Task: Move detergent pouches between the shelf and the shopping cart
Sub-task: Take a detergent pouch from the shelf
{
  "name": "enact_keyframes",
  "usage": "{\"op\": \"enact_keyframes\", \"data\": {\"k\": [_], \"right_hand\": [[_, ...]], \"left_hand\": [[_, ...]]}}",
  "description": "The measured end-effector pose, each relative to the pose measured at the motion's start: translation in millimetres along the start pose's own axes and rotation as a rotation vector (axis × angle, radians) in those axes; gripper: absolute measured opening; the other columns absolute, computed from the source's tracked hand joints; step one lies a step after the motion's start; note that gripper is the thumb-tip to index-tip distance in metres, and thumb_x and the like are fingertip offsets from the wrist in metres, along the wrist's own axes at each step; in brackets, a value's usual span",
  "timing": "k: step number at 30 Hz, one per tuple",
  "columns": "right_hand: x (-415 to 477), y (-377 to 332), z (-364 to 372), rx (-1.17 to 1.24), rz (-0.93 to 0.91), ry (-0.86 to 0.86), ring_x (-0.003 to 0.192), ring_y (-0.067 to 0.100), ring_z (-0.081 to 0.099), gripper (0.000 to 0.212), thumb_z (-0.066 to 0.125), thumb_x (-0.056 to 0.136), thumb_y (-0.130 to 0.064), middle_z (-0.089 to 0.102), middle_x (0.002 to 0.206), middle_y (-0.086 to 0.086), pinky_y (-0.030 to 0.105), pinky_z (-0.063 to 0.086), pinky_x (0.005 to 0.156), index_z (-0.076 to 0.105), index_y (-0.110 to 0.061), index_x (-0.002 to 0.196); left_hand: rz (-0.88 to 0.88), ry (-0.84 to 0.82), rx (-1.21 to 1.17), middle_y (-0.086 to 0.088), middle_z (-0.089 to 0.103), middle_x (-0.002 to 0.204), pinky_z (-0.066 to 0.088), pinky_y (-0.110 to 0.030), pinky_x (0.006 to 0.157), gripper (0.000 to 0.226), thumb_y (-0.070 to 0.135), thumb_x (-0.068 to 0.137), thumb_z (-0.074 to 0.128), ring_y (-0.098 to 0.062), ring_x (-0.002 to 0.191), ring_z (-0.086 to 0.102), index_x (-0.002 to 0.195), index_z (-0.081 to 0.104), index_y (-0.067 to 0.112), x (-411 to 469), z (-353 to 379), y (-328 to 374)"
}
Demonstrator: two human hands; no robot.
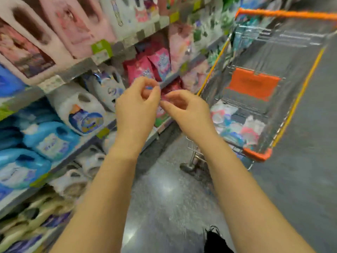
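Pink detergent pouches (151,68) stand on the middle shelf (76,73), and a red pouch (172,87) sits on the shelf below them. My left hand (136,106) and my right hand (187,112) hover close together in front of these pouches. The fingers of both are loosely curled, with nothing visibly between them. The picture is blurred by motion. To the right stands a wire shopping cart (299,92) with an orange handle. Several white, pink and blue pouches (235,125) lie in its basket.
Pink jugs (27,42) fill the top shelf. White jugs (82,108) and blue jugs (49,137) crowd the lower shelves at the left. An orange flap (253,84) hangs inside the cart. Grey aisle floor (164,189) runs between shelf and cart.
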State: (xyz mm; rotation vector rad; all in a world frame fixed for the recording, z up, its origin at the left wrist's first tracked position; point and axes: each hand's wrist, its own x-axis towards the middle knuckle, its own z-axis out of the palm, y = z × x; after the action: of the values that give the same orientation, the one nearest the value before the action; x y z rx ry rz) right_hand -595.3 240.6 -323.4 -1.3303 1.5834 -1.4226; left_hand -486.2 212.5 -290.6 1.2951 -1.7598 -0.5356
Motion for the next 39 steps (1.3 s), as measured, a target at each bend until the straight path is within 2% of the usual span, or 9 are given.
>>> {"op": "enact_keyframes", "data": {"k": [6,13,16,20,23,26,31,37,39], "right_hand": [[52,92,-114,-0.079,0.239,0.091,0.07,0.004,0.055,0.006,0.063,0.085,-0.027,0.063,0.076,-0.009,0.016,0.041,0.063,0.063,-0.029,0.091],[98,199,-198,-0.031,0.529,0.323,0.077,0.015,0.054,0.026,0.065,0.086,-0.033,0.06,0.079,-0.004,0.028,0.04,0.072,0.064,-0.019,0.108],[124,244,-207,-0.023,0.64,0.385,0.077,0.014,0.051,0.031,0.062,0.087,-0.034,0.052,0.073,-0.011,0.026,0.04,0.068,0.061,-0.018,0.114],[164,294,-209,-0.058,0.781,0.436,0.085,0.016,0.056,0.032,0.059,0.089,-0.035,0.057,0.087,-0.004,0.023,0.034,0.069,0.059,-0.018,0.116],[201,333,-205,-0.062,0.873,0.439,0.097,0.018,0.058,0.036,0.056,0.091,-0.035,0.064,0.105,0.002,0.02,0.03,0.067,0.055,-0.017,0.123],[232,371,-198,-0.051,0.935,0.406,0.11,0.023,0.057,0.041,0.056,0.092,-0.033,0.062,0.119,0.008,0.024,0.038,0.082,0.052,-0.013,0.127],[276,448,-178,-0.059,1.049,0.321,0.119,0.026,0.052,0.04,0.056,0.09,-0.029,0.057,0.128,0.012,0.027,0.038,0.091,0.055,-0.007,0.123],[309,518,-160,-0.042,1.16,0.239,0.12,0.026,0.049,0.048,0.054,0.09,-0.033,0.052,0.132,0.012,0.024,0.035,0.086,0.048,-0.003,0.128],[316,532,-155,-0.038,1.184,0.237,0.119,0.026,0.05,0.053,0.056,0.089,-0.035,0.052,0.132,0.013,0.025,0.036,0.085,0.046,-0.002,0.13]], "left_hand": [[-0.031,-0.267,-0.028,0.014,0.056,0.067,0.038,-0.023,0.07,0.023,0.02,0.086,0.057,-0.01,0.071,0.054,0.109,0.058,0.023,29,181,37],[-0.084,-0.491,0.071,0.017,0.052,0.066,0.028,-0.021,0.062,0.04,0.02,0.088,0.058,-0.013,0.071,0.051,0.126,0.049,0.017,65,320,8],[-0.114,-0.556,0.095,0.005,0.063,0.084,0.028,-0.021,0.065,0.043,0.017,0.088,0.056,-0.022,0.083,0.057,0.13,0.046,0.017,90,368,-15],[-0.129,-0.734,0.135,-0.004,0.064,0.112,0.037,-0.029,0.076,0.056,0.02,0.089,0.055,-0.028,0.098,0.06,0.14,0.032,0.019,120,437,-60],[-0.15,-0.815,0.201,-0.009,0.057,0.126,0.035,-0.03,0.074,0.066,0.025,0.09,0.055,-0.031,0.104,0.058,0.146,0.022,0.02,143,488,-94],[-0.205,-0.882,0.244,-0.012,0.054,0.131,0.037,-0.03,0.076,0.073,0.029,0.09,0.056,-0.032,0.111,0.055,0.149,0.014,0.022,154,523,-120],[-0.465,-0.865,0.232,-0.013,0.049,0.137,0.042,-0.038,0.097,0.076,0.031,0.087,0.056,-0.033,0.118,0.052,0.149,0.011,0.027,156,573,-164],[-0.751,-0.796,0.212,-0.012,0.052,0.132,0.038,-0.032,0.101,0.072,0.032,0.087,0.055,-0.03,0.119,0.05,0.147,0.016,0.021,141,610,-210],[-0.803,-0.745,0.144,-0.011,0.049,0.135,0.037,-0.037,0.104,0.076,0.034,0.087,0.056,-0.029,0.121,0.049,0.148,0.014,0.019,133,615,-222]]}}
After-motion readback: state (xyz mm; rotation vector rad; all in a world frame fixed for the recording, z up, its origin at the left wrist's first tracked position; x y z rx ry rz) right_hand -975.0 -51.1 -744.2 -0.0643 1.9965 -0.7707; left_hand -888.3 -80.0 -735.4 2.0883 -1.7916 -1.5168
